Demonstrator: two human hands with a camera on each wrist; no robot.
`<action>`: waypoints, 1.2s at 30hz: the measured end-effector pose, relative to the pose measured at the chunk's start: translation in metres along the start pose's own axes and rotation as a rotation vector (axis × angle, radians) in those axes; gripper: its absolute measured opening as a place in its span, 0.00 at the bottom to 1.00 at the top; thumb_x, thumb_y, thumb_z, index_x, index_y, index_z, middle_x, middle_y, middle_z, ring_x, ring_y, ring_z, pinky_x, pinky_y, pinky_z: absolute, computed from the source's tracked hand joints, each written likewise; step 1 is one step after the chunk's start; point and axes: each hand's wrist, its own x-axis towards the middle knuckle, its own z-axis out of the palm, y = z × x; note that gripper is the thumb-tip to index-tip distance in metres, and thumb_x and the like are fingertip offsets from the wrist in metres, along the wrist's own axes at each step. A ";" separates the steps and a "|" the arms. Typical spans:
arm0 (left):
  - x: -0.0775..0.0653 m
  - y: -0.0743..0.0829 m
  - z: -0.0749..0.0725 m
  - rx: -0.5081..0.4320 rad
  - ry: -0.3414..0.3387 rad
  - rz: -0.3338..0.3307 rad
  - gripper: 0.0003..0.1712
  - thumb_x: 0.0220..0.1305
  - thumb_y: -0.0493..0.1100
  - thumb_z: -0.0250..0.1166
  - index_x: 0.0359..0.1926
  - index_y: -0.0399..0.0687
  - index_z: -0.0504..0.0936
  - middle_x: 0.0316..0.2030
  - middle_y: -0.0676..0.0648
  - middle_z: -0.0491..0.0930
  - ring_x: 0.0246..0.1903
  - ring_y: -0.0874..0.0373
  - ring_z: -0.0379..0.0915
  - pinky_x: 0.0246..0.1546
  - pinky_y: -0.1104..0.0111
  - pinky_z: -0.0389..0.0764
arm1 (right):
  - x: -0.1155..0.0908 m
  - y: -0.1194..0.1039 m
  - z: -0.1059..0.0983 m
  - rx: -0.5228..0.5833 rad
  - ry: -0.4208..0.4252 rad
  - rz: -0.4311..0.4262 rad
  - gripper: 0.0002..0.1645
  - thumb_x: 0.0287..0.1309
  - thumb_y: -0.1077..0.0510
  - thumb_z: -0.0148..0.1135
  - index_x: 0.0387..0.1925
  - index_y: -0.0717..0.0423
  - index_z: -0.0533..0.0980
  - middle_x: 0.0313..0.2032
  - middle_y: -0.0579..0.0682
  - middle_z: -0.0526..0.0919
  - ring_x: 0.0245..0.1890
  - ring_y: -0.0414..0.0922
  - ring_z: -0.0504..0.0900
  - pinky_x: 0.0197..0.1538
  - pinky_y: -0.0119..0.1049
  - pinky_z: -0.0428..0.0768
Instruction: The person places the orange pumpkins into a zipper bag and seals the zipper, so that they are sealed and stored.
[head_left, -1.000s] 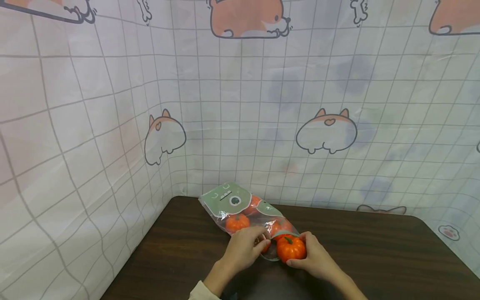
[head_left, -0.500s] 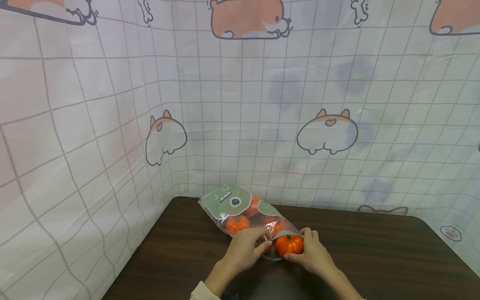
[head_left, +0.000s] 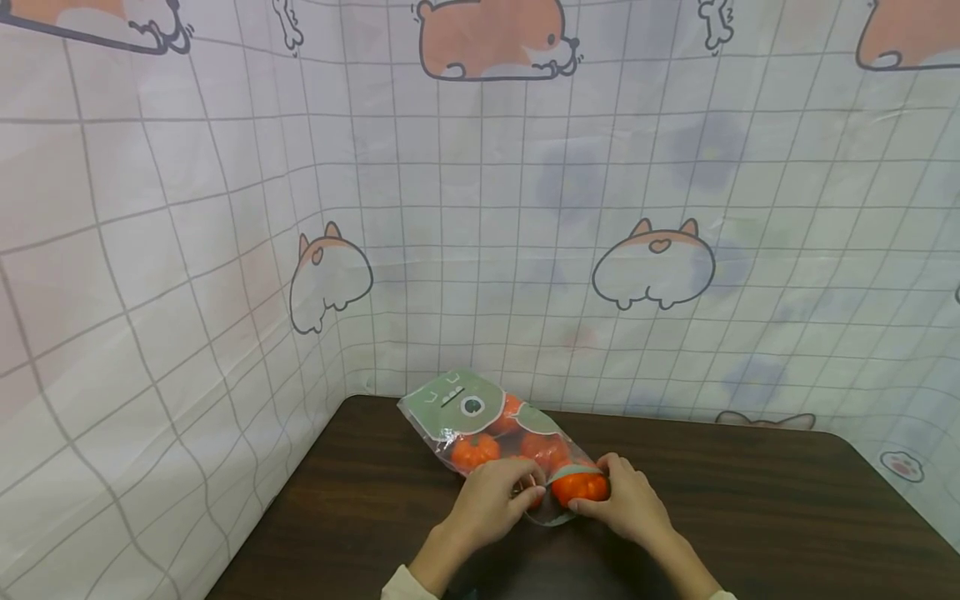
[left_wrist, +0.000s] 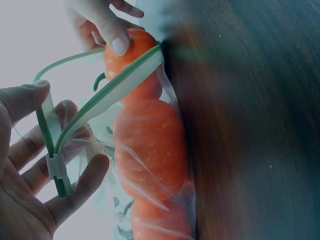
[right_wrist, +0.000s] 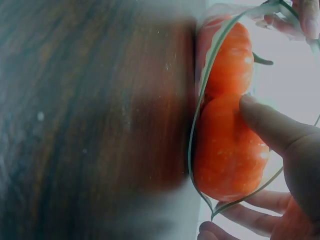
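Note:
A clear zip bag [head_left: 437, 410] with a green dinosaur print lies on the table with several small orange pumpkins [head_left: 475, 451] inside. Its mouth faces the person and is spread wide. My left hand [head_left: 491, 503] pinches the green zip rim near the white slider [left_wrist: 56, 166], thumb on one side and fingers on the other. Partly inside the mouth, a pumpkin [right_wrist: 230, 150] is in the grip of my right hand [head_left: 632, 505], its thumb pressed on the near side. The right fingers lie by the bag's corner. The rim hides the pumpkin's upper part in the head view.
The dark wooden table [head_left: 750, 500] extends to both sides of the bag. Behind it and at the left hangs a white gridded cloth [head_left: 480, 208] with cartoon dogs, close to the bag's far end.
My right hand has pushed the pumpkin from in front of the rim into the bag's mouth. A pumpkin inside has shifted deeper. The left hand keeps its hold on the rim.

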 end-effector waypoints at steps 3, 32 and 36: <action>0.000 0.000 0.000 0.001 -0.002 0.007 0.03 0.66 0.46 0.70 0.37 0.62 0.83 0.31 0.62 0.82 0.31 0.72 0.75 0.34 0.78 0.74 | 0.000 0.000 0.001 -0.012 0.000 0.010 0.42 0.41 0.32 0.80 0.48 0.53 0.72 0.42 0.48 0.79 0.40 0.48 0.74 0.32 0.39 0.70; -0.001 -0.001 -0.003 -0.041 -0.108 0.015 0.05 0.62 0.47 0.72 0.38 0.62 0.84 0.33 0.65 0.83 0.30 0.76 0.75 0.33 0.79 0.75 | 0.001 0.006 -0.001 -0.055 0.037 -0.032 0.29 0.46 0.48 0.81 0.38 0.52 0.70 0.36 0.48 0.75 0.35 0.45 0.72 0.36 0.39 0.71; -0.001 0.000 -0.003 -0.067 -0.135 0.032 0.07 0.62 0.46 0.72 0.41 0.62 0.84 0.35 0.64 0.85 0.33 0.76 0.77 0.35 0.79 0.76 | 0.003 0.008 -0.003 -0.076 0.061 -0.026 0.24 0.48 0.51 0.80 0.36 0.52 0.71 0.35 0.48 0.76 0.34 0.45 0.73 0.35 0.40 0.72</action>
